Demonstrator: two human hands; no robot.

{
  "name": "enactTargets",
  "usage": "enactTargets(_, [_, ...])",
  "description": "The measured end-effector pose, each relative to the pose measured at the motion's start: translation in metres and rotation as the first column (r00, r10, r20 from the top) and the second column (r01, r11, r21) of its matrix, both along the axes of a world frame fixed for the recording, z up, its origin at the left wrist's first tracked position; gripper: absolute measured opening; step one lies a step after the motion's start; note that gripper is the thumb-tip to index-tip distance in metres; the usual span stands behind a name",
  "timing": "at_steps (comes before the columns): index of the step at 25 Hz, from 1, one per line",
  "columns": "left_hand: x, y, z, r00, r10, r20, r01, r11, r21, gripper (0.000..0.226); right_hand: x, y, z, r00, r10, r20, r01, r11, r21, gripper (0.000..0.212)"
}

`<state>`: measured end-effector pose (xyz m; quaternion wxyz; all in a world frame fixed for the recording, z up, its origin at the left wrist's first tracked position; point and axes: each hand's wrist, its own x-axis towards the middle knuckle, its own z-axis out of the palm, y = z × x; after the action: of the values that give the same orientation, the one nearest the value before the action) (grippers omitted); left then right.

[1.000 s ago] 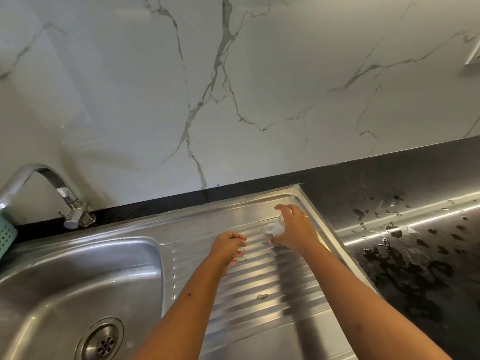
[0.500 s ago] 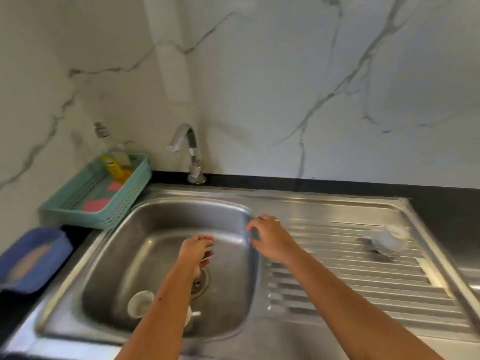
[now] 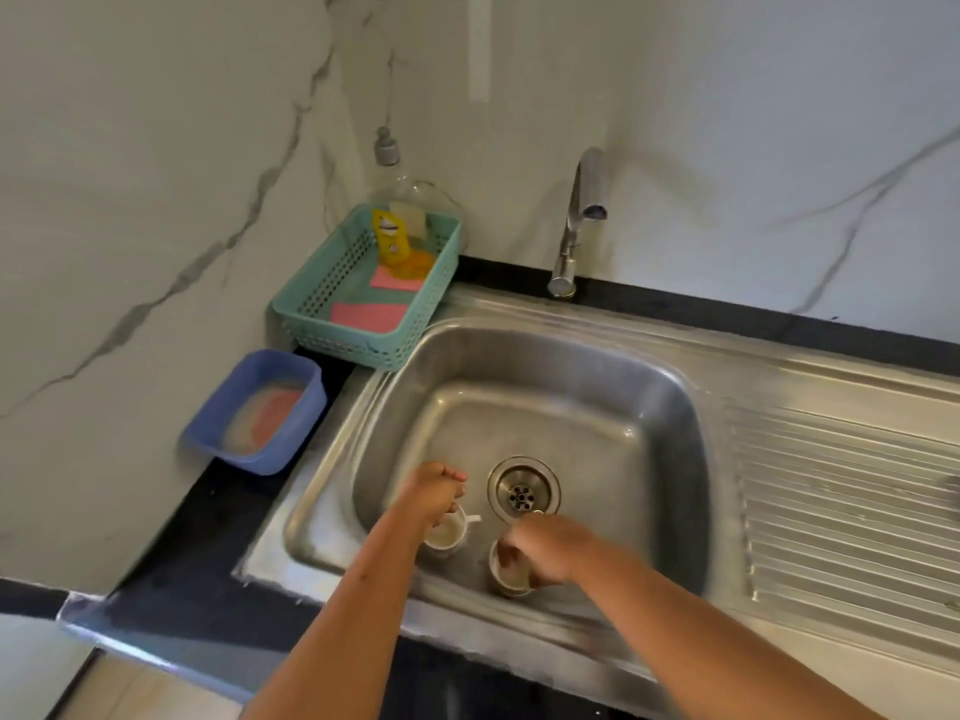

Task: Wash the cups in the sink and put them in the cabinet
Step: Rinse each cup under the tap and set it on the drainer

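Stainless steel sink (image 3: 670,387) holds the task's things: two small pale cups stand upright on the basin floor at its near side, just in front of the drain (image 3: 523,492). The left cup (image 3: 451,535) shows its handle pointing right; the right cup (image 3: 505,576) stands close beside it, apart from it.

The left hand (image 3: 432,493) hangs over the far rim of the left cup with its fingers curled in. Whether they grasp the cup cannot be told. The right hand (image 3: 543,553) is blurred, but its fingers (image 3: 511,550) dip into the right cup's mouth and seem to pinch its rim.

I judge the step to be picking up a cup for washing. No water shows at the tap (image 3: 584,210), so the next move probably calls for a firm hold on a cup, a lift toward the spout and the water turned on. The cabinet is out of view.

Count:
- two cups
- two hands
- one tap
- one drain
- one ribbed draining board (image 3: 841,485)
- one teal basket (image 3: 311,309) holding one yellow bottle (image 3: 390,240) and two pink cloths (image 3: 370,315)
- one clear pump bottle (image 3: 402,187) behind the basket
- one blue tub (image 3: 218,418) on the black table (image 3: 171,579)
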<state>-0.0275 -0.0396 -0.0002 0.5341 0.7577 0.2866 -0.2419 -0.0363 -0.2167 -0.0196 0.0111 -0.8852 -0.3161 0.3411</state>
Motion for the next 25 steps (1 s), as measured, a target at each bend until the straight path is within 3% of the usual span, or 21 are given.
enactTargets(4, [0.009, 0.017, -0.004, 0.996, -0.089, 0.015, 0.088, 0.996, 0.035, 0.022, -0.008, 0.008, -0.018, 0.998, 0.049, 0.046, -0.037, 0.975, -0.221, 0.02])
enactTargets(6, [0.009, 0.021, -0.005, 0.993, -0.119, 0.004, 0.119, 0.993, 0.026, 0.022, -0.013, 0.009, -0.028, 0.999, -0.007, 0.035, 0.015, 0.966, -0.258, 0.025])
enactTargets(9, [0.009, 0.025, -0.003, 0.989, -0.145, -0.014, 0.145, 0.989, 0.002, 0.021, -0.012, 0.01, -0.025, 0.996, -0.082, 0.038, 0.088, 0.982, -0.169, 0.029])
enactTargets(12, [0.014, 0.026, 0.008, 0.986, -0.168, 0.014, 0.168, 0.985, -0.032, 0.016, 0.007, 0.007, -0.003, 0.961, -0.274, -0.035, 0.275, 0.961, 0.035, 0.009])
enactTargets(13, [0.016, 0.025, 0.013, 0.98, -0.195, 0.038, 0.196, 0.979, -0.048, 0.014, 0.015, 0.006, 0.005, 0.935, -0.346, -0.077, 0.353, 0.928, 0.118, 0.015])
enactTargets(14, [0.018, 0.022, 0.019, 0.972, -0.226, 0.066, 0.23, 0.971, -0.068, 0.013, 0.023, 0.006, 0.016, 0.885, -0.444, -0.141, 0.465, 0.858, 0.216, 0.019])
enactTargets(16, [0.021, 0.015, 0.035, 0.953, -0.272, 0.136, 0.289, 0.949, -0.125, 0.017, 0.036, 0.008, 0.041, 0.734, -0.608, -0.302, 0.677, 0.617, 0.402, 0.021])
enactTargets(19, [0.031, 0.002, 0.057, 0.944, -0.218, 0.248, 0.287, 0.912, -0.292, 0.021, 0.051, 0.016, 0.087, 0.59, -0.671, -0.448, 0.771, 0.305, 0.559, 0.023])
enactTargets(22, [0.049, -0.009, 0.082, 0.936, -0.119, 0.331, 0.265, 0.858, -0.441, 0.025, 0.069, 0.019, 0.122, 0.496, -0.696, -0.519, 0.785, 0.104, 0.611, 0.029])
enactTargets(25, [0.073, -0.019, 0.1, 0.918, -0.083, 0.388, 0.254, 0.874, -0.415, 0.038, 0.091, 0.019, 0.136, 0.403, -0.725, -0.558, 0.811, 0.0, 0.585, 0.029])
